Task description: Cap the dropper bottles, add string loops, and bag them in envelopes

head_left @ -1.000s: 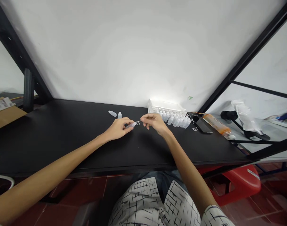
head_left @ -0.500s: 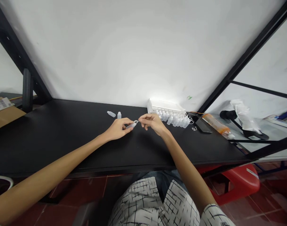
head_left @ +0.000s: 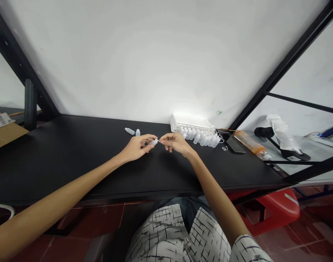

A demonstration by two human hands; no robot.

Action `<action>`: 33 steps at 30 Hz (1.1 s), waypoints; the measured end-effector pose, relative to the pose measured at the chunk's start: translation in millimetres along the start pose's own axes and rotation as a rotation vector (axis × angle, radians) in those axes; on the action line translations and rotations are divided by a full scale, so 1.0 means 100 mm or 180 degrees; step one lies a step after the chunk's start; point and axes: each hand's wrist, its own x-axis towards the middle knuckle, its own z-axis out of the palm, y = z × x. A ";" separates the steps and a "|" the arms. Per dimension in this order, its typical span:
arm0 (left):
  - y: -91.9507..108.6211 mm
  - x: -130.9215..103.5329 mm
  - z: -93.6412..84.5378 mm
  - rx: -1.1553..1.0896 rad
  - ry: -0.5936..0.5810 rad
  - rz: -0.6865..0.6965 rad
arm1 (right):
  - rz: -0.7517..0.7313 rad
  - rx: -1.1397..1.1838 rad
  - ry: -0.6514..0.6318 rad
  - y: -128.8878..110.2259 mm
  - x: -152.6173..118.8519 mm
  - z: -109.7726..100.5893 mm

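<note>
Over the middle of the black table, my left hand (head_left: 137,148) pinches a small translucent plastic bottle (head_left: 155,142), its neck pointing right. My right hand (head_left: 175,142) is just beside it, thumb and forefinger closed on a thin white loop of string (head_left: 159,141) at the bottle's neck. Two similar bottles are behind my left hand: one bottle (head_left: 129,131) lies on its side, and another bottle (head_left: 138,133) stands upright. Beyond my right hand, several more bottles (head_left: 197,138) lie in a row, some with white loops.
A white stack (head_left: 192,122) stands against the wall behind the row. To the right are a loose white loop (head_left: 224,148), a dark phone (head_left: 235,145) and an orange-labelled plastic bottle (head_left: 251,143). A cardboard box (head_left: 8,134) is at far left; a red stool (head_left: 278,211) sits below.
The loop between my hands, wide and round before, now looks narrower and drawn close to the bottle's neck. Both hands stay in nearly the same place; the view has shifted slightly.
</note>
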 end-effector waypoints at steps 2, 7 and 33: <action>0.01 0.00 0.00 0.0039 -0.0014 0.0005 | -0.0025 0.0011 -0.0032 0.00 0.00 0.00; 0.04 -0.01 0.00 0.0274 -0.0069 0.0020 | -0.0180 -0.0024 -0.0213 0.01 0.00 0.03; 0.11 0.02 -0.12 0.0674 -0.0355 0.0029 | -0.0589 0.0158 0.0109 0.06 0.00 0.15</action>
